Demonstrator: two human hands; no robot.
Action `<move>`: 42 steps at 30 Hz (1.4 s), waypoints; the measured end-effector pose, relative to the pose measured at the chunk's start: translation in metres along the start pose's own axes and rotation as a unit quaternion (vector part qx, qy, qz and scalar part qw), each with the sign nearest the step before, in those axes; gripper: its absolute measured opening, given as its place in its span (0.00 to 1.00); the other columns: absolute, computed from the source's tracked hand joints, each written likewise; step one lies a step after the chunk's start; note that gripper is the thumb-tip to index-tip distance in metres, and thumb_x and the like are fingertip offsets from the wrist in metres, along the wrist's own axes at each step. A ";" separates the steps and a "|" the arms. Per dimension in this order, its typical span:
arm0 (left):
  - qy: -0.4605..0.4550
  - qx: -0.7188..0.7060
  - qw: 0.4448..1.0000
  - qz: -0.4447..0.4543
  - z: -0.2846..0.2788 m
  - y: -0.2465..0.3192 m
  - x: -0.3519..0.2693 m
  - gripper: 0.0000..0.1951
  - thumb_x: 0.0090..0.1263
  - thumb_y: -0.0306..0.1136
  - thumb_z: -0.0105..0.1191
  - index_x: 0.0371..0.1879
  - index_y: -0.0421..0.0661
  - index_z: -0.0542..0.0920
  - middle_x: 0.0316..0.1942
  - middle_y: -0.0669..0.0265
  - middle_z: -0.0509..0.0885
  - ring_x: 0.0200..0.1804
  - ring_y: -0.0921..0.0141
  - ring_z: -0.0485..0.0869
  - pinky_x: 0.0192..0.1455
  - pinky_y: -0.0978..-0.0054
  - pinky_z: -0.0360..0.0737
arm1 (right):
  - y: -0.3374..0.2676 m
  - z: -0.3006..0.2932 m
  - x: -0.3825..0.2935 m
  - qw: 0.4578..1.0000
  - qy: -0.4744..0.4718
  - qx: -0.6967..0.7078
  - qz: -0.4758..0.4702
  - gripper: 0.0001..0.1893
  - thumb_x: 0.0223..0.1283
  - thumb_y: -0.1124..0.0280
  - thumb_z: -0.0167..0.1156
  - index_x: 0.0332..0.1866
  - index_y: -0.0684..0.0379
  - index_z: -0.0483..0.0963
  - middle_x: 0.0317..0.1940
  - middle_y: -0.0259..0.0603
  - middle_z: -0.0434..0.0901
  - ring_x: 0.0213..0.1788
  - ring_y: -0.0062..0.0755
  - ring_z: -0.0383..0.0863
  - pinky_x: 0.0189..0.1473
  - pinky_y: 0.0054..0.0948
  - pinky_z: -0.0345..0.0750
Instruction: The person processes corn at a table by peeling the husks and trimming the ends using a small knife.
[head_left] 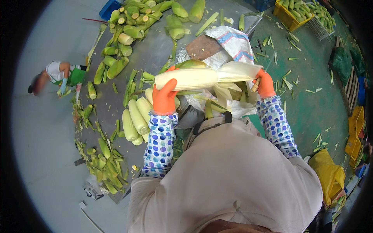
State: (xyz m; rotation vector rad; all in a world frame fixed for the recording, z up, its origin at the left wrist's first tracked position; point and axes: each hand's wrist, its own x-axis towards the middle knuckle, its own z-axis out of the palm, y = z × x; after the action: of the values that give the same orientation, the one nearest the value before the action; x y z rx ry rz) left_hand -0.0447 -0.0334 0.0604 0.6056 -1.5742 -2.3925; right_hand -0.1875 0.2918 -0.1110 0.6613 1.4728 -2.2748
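Observation:
A pale ear of corn point(186, 79) lies level in front of me, its thin inner husk pulled out towards the right. My left hand point(164, 97), in an orange glove, grips the ear's left end. In an orange glove too, my right hand point(264, 83) holds the loose end of the husk, and a small brown wooden handle shows at its fingers. Beneath the ear, loose husks point(230, 94) lie over a white woven sack point(233, 40) beside a brown block point(203, 47). Several stripped pale ears point(138, 116) are piled left of my left forearm.
Unhusked ears point(134, 30) and green husk scraps point(109, 170) lie on the grey metal table point(102, 122). A person in a green apron point(71, 76) stands across it. Yellow crate point(291, 17) and grey crate point(320, 29), both with corn, stand on the littered green floor at the upper right.

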 end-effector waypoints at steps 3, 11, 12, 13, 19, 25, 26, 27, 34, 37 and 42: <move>-0.039 0.152 0.985 0.067 0.006 0.004 -0.001 0.28 0.65 0.26 0.60 0.65 0.33 0.72 0.60 0.52 0.79 0.61 0.62 0.79 0.65 0.65 0.75 | -0.021 0.007 0.002 0.968 0.028 -0.139 -0.208 0.14 0.57 0.68 0.61 0.45 0.65 0.81 0.38 0.37 0.84 0.34 0.24 0.80 0.37 0.24 0.78; -0.050 0.029 0.998 -0.015 0.023 -0.005 -0.003 0.30 0.64 0.29 0.59 0.67 0.34 0.70 0.62 0.52 0.78 0.62 0.62 0.78 0.67 0.64 0.73 | -0.030 0.079 -0.064 0.793 -0.415 -0.381 -0.230 0.30 0.54 0.61 0.74 0.61 0.61 0.77 0.50 0.39 0.85 0.50 0.24 0.82 0.54 0.28 0.77; -0.043 0.006 0.999 -0.024 0.026 -0.002 -0.003 0.29 0.65 0.30 0.59 0.66 0.34 0.71 0.61 0.53 0.79 0.61 0.63 0.79 0.65 0.65 0.74 | -0.015 0.075 -0.062 0.818 -0.442 -0.326 -0.172 0.30 0.53 0.59 0.75 0.60 0.61 0.77 0.49 0.39 0.85 0.49 0.25 0.82 0.54 0.28 0.77; -0.039 -0.016 0.999 -0.034 0.030 0.000 -0.001 0.28 0.65 0.30 0.59 0.65 0.34 0.73 0.59 0.54 0.80 0.60 0.64 0.79 0.64 0.65 0.75 | -0.003 0.070 -0.064 0.836 -0.465 -0.268 -0.114 0.30 0.53 0.58 0.75 0.59 0.62 0.78 0.49 0.40 0.86 0.49 0.25 0.82 0.53 0.28 0.77; -0.070 0.021 0.995 -0.071 -0.007 -0.016 0.011 0.29 0.73 0.40 0.53 0.69 0.34 0.69 0.67 0.53 0.74 0.69 0.58 0.72 0.72 0.57 0.68 | -0.014 0.064 -0.102 0.859 -0.423 -0.286 -0.035 0.20 0.56 0.59 0.72 0.50 0.60 0.84 0.37 0.35 0.87 0.40 0.21 0.83 0.45 0.25 0.79; -0.194 0.643 0.688 0.275 0.055 0.043 -0.028 0.51 0.47 0.39 0.73 0.73 0.40 0.62 0.62 0.51 0.77 0.64 0.55 0.76 0.72 0.48 0.63 | -0.039 0.079 -0.113 0.833 -0.465 -0.297 0.047 0.19 0.52 0.57 0.73 0.46 0.59 0.85 0.30 0.34 0.84 0.31 0.21 0.80 0.34 0.25 0.73; -0.286 0.726 0.560 0.277 0.070 0.046 -0.030 0.53 0.45 0.39 0.74 0.74 0.41 0.61 0.61 0.51 0.78 0.63 0.54 0.77 0.72 0.47 0.63 | -0.038 0.075 -0.115 0.836 -0.456 -0.299 0.067 0.19 0.52 0.58 0.73 0.44 0.59 0.85 0.30 0.34 0.84 0.31 0.21 0.80 0.34 0.25 0.73; -0.288 0.740 0.547 0.265 0.072 0.040 -0.027 0.54 0.44 0.40 0.74 0.74 0.42 0.61 0.59 0.52 0.78 0.62 0.53 0.77 0.72 0.47 0.62 | -0.039 0.074 -0.120 0.843 -0.453 -0.285 0.057 0.19 0.51 0.57 0.74 0.43 0.60 0.84 0.30 0.34 0.84 0.31 0.22 0.80 0.34 0.26 0.73; -0.353 0.700 0.571 0.241 0.056 0.006 -0.002 0.42 0.43 0.44 0.75 0.60 0.41 0.77 0.48 0.53 0.84 0.49 0.53 0.84 0.52 0.60 0.82 | -0.033 0.072 -0.118 0.819 -0.455 -0.347 0.042 0.21 0.49 0.56 0.75 0.43 0.61 0.83 0.31 0.34 0.85 0.35 0.25 0.81 0.37 0.29 0.75; -0.429 0.645 0.627 0.085 0.076 0.022 -0.015 0.38 0.43 0.46 0.75 0.56 0.41 0.80 0.47 0.53 0.86 0.48 0.54 0.85 0.52 0.61 0.82 | -0.046 0.065 -0.121 0.745 -0.508 -0.432 0.020 0.20 0.51 0.56 0.74 0.43 0.60 0.84 0.33 0.37 0.85 0.38 0.27 0.81 0.39 0.30 0.75; -0.422 0.603 0.658 -0.158 0.002 0.078 0.022 0.33 0.48 0.44 0.76 0.54 0.44 0.82 0.43 0.57 0.89 0.44 0.66 0.89 0.49 0.65 0.83 | -0.139 0.030 -0.122 0.636 -0.546 -0.545 -0.030 0.20 0.54 0.53 0.72 0.45 0.58 0.84 0.38 0.38 0.86 0.41 0.25 0.80 0.42 0.30 0.76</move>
State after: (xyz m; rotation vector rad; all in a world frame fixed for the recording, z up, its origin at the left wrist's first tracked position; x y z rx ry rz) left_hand -0.0687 -0.0720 0.1274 -0.2569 -3.7256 -1.3809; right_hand -0.1651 0.3241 0.0718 -0.9718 1.6434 -0.8714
